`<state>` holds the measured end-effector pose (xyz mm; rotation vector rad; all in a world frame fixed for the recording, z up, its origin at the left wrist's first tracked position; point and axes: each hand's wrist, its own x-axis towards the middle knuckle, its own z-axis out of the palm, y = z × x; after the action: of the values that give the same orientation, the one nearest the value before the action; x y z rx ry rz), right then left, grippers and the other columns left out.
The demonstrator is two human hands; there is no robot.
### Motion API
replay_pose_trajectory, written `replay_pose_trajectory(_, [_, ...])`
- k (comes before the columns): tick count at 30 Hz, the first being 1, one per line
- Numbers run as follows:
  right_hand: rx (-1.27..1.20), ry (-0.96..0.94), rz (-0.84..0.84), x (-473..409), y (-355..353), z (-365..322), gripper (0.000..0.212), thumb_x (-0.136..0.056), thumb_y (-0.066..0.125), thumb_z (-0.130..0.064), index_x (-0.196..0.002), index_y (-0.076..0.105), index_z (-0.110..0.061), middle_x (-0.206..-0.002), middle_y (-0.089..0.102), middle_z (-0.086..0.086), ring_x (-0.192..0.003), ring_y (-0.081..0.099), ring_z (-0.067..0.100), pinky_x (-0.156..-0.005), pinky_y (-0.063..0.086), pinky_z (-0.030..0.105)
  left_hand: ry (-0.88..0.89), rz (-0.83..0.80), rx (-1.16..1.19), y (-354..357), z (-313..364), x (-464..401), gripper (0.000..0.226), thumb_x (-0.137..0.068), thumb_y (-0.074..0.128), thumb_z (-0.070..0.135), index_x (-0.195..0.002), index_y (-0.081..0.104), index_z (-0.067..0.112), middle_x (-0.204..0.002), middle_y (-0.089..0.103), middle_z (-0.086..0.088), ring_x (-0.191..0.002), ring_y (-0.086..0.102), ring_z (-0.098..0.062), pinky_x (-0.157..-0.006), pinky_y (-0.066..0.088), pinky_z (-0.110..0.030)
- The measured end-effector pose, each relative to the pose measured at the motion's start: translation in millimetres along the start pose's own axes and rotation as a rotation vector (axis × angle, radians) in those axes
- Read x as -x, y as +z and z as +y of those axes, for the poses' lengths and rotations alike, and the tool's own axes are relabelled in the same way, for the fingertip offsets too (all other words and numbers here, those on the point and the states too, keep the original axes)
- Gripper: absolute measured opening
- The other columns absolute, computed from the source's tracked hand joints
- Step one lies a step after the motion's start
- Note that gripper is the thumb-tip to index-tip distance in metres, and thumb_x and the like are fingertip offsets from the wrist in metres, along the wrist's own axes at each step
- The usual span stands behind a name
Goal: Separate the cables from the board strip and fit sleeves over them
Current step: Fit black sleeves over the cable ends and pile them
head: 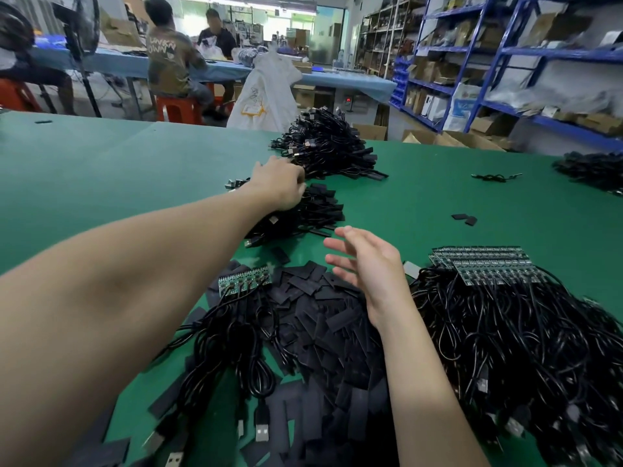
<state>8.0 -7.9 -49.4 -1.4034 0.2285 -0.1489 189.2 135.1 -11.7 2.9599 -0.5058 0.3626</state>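
My left hand (281, 185) reaches far forward and rests on a small heap of sleeved black cables (313, 210), fingers curled down into it; what they hold is hidden. My right hand (367, 264) hovers open, fingers spread, above a big pile of flat black sleeves (323, 332). A short green board strip (244, 279) with black USB cables (232, 338) attached lies to the left of the sleeves. To the right, longer board strips (488, 264) sit on a large tangle of cables (526, 348).
A taller heap of finished cables (330, 146) stands further back on the green table (101, 183). Loose sleeves (464, 218) and one cable (494, 177) lie at right. Beyond the table sit people on red stools, a white sack and blue shelving.
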Motion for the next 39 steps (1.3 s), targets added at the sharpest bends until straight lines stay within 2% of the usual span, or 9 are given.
replay_pose_trajectory(4, [0.159,-0.033,0.002,-1.3,1.2,5.6,0.014,-0.098,0.061,-0.026,-0.097,0.074,-0.021,-0.086,0.079,-0.007,-0.074,0.068,0.008,-0.064,0.055,0.022,0.039,0.188,0.149,-8.6,4.0,26.1,0.032,-0.099,0.052,0.034,-0.126,0.06,0.019,-0.129,0.056,-0.012,-0.127,0.044,-0.032,-0.103,0.04,-0.047])
replay_pose_trajectory(9, [0.726,-0.224,-0.054,0.4,13.8,14.8,0.014,-0.093,0.061,-0.029,-0.09,0.074,-0.033,-0.079,0.075,-0.017,-0.075,0.064,-0.006,-0.07,0.047,0.021,-0.077,0.382,0.564,-3.2,-0.9,102.0,0.012,-0.095,0.058,0.03,-0.094,0.067,0.022,-0.088,0.067,0.001,-0.086,0.059,-0.021,-0.081,0.05,-0.036])
replay_pose_trajectory(13, [1.035,-0.326,-0.32,9.2,39.5,24.0,0.041,-0.098,0.041,-0.02,-0.123,0.064,-0.043,-0.116,0.07,-0.002,-0.123,0.049,0.016,-0.099,0.045,0.038,-0.267,0.217,0.518,16.9,-14.2,145.2,0.019,-0.096,0.054,0.03,-0.083,0.066,0.022,-0.082,0.069,0.0,-0.083,0.062,-0.025,-0.076,0.052,-0.035])
replay_pose_trajectory(17, [1.172,-0.308,-0.381,12.5,48.8,29.4,0.051,-0.098,0.034,-0.018,-0.136,0.056,-0.043,-0.126,0.065,0.008,-0.131,0.037,0.026,-0.102,0.035,0.044,-0.311,0.056,0.379,23.4,-19.0,146.2,0.034,-0.101,0.047,0.036,-0.075,0.06,0.017,-0.079,0.065,-0.006,-0.085,0.06,-0.032,-0.068,0.046,-0.036])
replay_pose_trajectory(22, [1.053,-0.243,-0.408,10.2,49.9,30.6,0.05,-0.095,0.037,-0.013,-0.129,0.065,-0.037,-0.113,0.069,0.005,-0.122,0.047,0.021,-0.097,0.047,0.039,-0.335,0.039,0.478,28.0,-15.1,142.2,0.041,-0.1,0.047,0.041,-0.07,0.061,0.017,-0.064,0.058,-0.001,-0.076,0.059,-0.031,-0.064,0.041,-0.033])
replay_pose_trajectory(26, [0.7,-0.221,-0.312,10.2,45.9,22.0,0.033,-0.092,0.055,-0.016,-0.105,0.079,-0.035,-0.063,0.069,-0.018,-0.054,0.052,0.002,-0.054,0.042,0.015,-0.363,0.092,0.551,24.9,-22.3,144.4,0.047,-0.101,0.045,0.044,-0.067,0.06,0.017,-0.062,0.059,0.001,-0.078,0.06,-0.029,-0.067,0.045,-0.034])
replay_pose_trajectory(30, [0.325,-0.122,-0.271,10.9,42.6,13.7,0.009,-0.081,0.082,-0.022,-0.085,0.083,-0.03,-0.082,0.078,-0.011,-0.075,0.07,0.001,-0.075,0.053,0.019,-0.368,0.109,0.728,21.8,-20.0,145.1,0.055,-0.102,0.045,0.048,-0.069,0.055,0.005,-0.056,0.046,0.002,-0.061,0.045,-0.017,-0.058,0.035,-0.031])
replay_pose_trajectory(33, [0.249,-0.036,-0.189,12.4,43.5,12.8,0.009,-0.076,0.088,-0.023,-0.078,0.079,-0.022,-0.071,0.075,-0.009,-0.058,0.063,0.001,-0.06,0.05,0.015,-0.29,0.146,0.717,19.3,-7.5,146.0,0.06,-0.102,0.048,0.047,-0.056,0.039,0.01,-0.052,0.031,0.001,-0.049,0.027,-0.013,-0.048,0.025,-0.026])
replay_pose_trajectory(39, [0.249,0.079,-0.152,12.7,41.1,9.6,0.012,-0.072,0.091,-0.03,-0.075,0.082,-0.023,-0.071,0.073,-0.007,-0.051,0.052,0.002,-0.047,0.042,0.014,-0.34,0.237,0.723,15.2,-1.0,141.4,0.068,-0.097,0.055,0.051,-0.044,0.032,0.015,-0.041,0.025,0.004,-0.043,0.026,-0.016,-0.048,0.027,-0.029])
